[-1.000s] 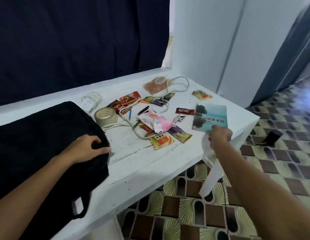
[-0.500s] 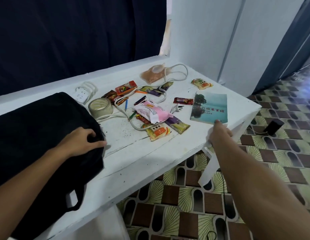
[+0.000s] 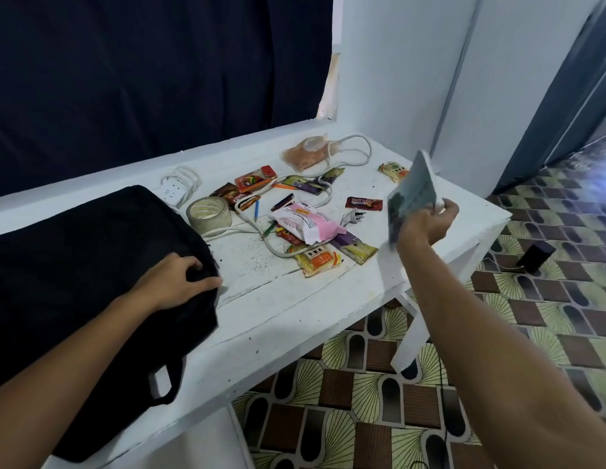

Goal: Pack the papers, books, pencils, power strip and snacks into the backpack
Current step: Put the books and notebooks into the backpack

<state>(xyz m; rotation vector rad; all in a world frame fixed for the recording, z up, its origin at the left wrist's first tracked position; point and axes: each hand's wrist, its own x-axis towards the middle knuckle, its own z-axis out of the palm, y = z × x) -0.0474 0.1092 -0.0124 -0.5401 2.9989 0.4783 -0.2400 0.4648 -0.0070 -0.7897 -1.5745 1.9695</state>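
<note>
Hands work at two ends of the white counter [image 3: 294,319]. The left hand [image 3: 179,282] rests on the black backpack [image 3: 74,282], which lies at the counter's left end; its fingers curl into the dark fabric near the bag's right edge, thumb stretched along it, so this grip is pinching the backpack. The right hand [image 3: 426,221] holds a thin teal-covered book [image 3: 413,194] lifted clear of the counter and tilted steeply, its far corner pointing up toward the wall; fingers and thumb are pressed on the book's lower edge.

Between the hands, the remaining things lie scattered. A roll of clear tape [image 3: 208,213] sits just beside the backpack. Behind it lies the white power strip [image 3: 174,191] with coiled cable, and its white cord [image 3: 328,198] loops among the snacks. A pink-and-white snack packet [image 3: 305,223] lies atop smaller wrappers; a yellow-orange packet [image 3: 320,260] lies nearest the front edge. A blue pencil [image 3: 256,211] and an orange pencil [image 3: 284,186] lie among them. A peach-coloured pouch [image 3: 305,154] lies at the back, near the wall. Below the counter, patterned floor tiles [image 3: 362,418] show.
</note>
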